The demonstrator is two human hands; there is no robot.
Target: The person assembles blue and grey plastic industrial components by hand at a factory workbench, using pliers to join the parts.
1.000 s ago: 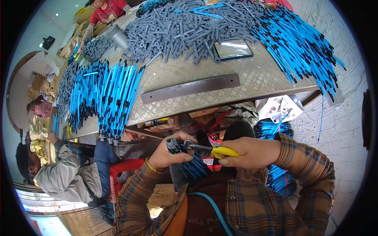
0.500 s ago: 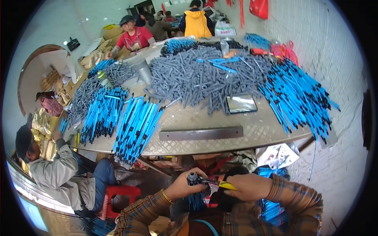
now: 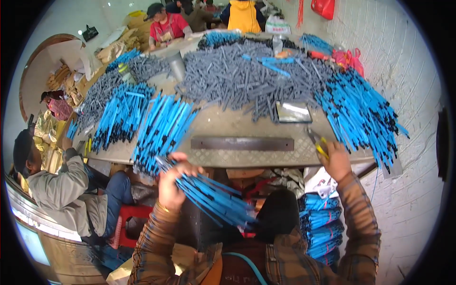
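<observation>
A bundle of thin blue rods with black ends (image 3: pixel 216 198) is gripped near one end by my left hand (image 3: pixel 173 185), just in front of the table edge. The bundle slants down to the right, its far end blurred. In my right hand (image 3: pixel 336 164) are yellow-handled pliers (image 3: pixel 321 148), jaws pointing up and away over the table's right front edge. Left of centre, a spread of loose blue rods (image 3: pixel 164 121) lies near my left hand. Below my right forearm stands a stack of tied blue bundles (image 3: pixel 319 228).
Grey plastic tubes (image 3: pixel 228 76) are heaped across the table (image 3: pixel 223 123), with another blue rod pile (image 3: pixel 361 114) at right. A dark metal bar (image 3: pixel 242 144) lies along the front, below a flat rectangular dark-framed object (image 3: pixel 293 112). A co-worker in grey (image 3: pixel 57 178) sits at left.
My hands have moved apart: the left up and left with the bundle, now tilted, the right up and right with the pliers. The pliers have left the bundle. The view has tilted down.
</observation>
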